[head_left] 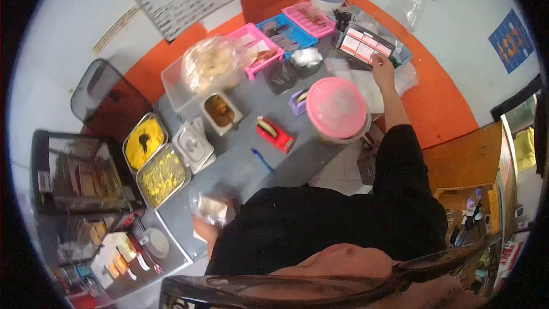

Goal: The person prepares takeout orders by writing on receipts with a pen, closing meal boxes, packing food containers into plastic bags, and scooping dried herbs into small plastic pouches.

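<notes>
My left hand (207, 230) is low by the table's front edge, closed on a clear plastic packet (214, 209) with something pale inside. At the far right of the table my right hand (383, 69) reaches to a dark-framed panel of red-and-white cards (366, 44). Its fingers are drawn together at the panel's lower right corner; what they pinch, if anything, is too small to make out. Between my hands lie a blue pen (263, 161), a red tape dispenser (275, 135) and a purple tape dispenser (298, 102). A pink-lidded tub (337, 107) stands below my right forearm.
On the left are metal trays of yellow food (162, 178), stacked metal lids (193, 146) and a brown-filled metal pan (220, 113). A plastic bin (176, 87) with a bagged pale mass, pink baskets (251, 34) and a blue basket (306, 39) line the back.
</notes>
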Demonstrator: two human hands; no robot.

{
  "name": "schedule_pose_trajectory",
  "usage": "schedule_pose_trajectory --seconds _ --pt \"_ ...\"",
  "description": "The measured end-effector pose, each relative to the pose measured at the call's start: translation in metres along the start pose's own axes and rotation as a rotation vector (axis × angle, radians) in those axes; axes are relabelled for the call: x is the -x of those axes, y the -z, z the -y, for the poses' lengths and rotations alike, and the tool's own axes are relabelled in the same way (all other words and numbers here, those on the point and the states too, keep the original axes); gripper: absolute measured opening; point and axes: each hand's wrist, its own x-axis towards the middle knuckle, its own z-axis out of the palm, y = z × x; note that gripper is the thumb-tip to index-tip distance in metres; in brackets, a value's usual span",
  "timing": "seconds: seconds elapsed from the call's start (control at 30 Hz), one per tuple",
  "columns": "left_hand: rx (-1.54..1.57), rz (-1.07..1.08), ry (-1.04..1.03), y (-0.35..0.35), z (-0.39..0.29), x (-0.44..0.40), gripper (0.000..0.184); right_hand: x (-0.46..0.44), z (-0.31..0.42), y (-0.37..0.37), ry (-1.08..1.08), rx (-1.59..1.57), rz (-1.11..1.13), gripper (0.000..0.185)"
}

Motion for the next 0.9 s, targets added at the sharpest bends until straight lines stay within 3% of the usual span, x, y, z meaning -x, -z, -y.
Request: schedule_pose_trajectory --seconds 0.07,0.13,0.17,0.2,0.3,0.37,0.4,0.47,0.53,0.57,0.6,0.67,0.8,0.87,0.9 --pt "0.014 -0.065 -0.002 -0.013 -0.014 -0.001 0.036 -0.036 -0.076 0.003 0.009 0.364 0.028 0.023" --pt "0.245 -0.246 0.412 -0.026 -0.037 0.001 0.045 -0.045 -0.117 -0.005 0.093 0.503 0.055 0.030" --pt "0.249 -0.208 0.459 -0.030 -0.036 0.000 0.047 -0.045 -0.127 -0.007 0.182 0.642 0.085 0.038" --pt "0.239 -0.206 0.452 -0.035 -0.031 0.001 0.047 -0.045 -0.135 -0.011 0.170 0.639 0.088 0.038" --pt "0.050 -0.163 0.273 -0.051 -0.001 0.009 0.044 -0.038 -0.143 -0.024 0.275 0.842 0.279 0.063" --pt "-0.337 -0.184 0.340 -0.071 0.041 0.017 0.050 -0.040 -0.153 -0.026 0.351 0.795 0.334 0.062" --pt "-0.352 -0.177 0.339 -0.075 0.046 0.022 0.050 -0.043 -0.165 -0.028 0.438 0.746 0.393 0.061" --pt "-0.319 -0.161 0.376 -0.074 0.047 0.022 0.050 -0.042 -0.180 -0.036 0.301 0.822 0.304 0.063" --pt "-0.287 -0.156 0.393 -0.066 0.032 0.015 0.050 -0.039 -0.209 -0.045 -0.045 0.561 -0.226 0.068" --pt "-0.285 -0.152 0.395 -0.064 0.028 0.012 0.050 -0.039 -0.200 -0.043 -0.191 0.627 -0.198 0.070" --pt "-0.283 -0.148 0.400 -0.061 0.026 0.010 0.050 -0.034 -0.197 -0.040 -0.201 0.626 -0.198 0.070" --pt "-0.281 -0.141 0.404 -0.060 0.022 0.006 0.050 -0.026 -0.193 -0.034 0.070 0.630 0.017 0.069" --pt "-0.284 -0.126 0.404 -0.058 0.015 0.000 0.050 -0.027 -0.216 -0.047 -0.009 0.557 -0.035 0.067" --pt "-0.285 -0.120 0.405 -0.057 0.013 -0.003 0.050 -0.028 -0.230 -0.054 -0.073 0.248 -0.226 0.066" --pt "-0.282 -0.121 0.403 -0.056 0.013 -0.003 0.050 -0.027 -0.235 -0.056 -0.077 0.248 -0.222 0.066"
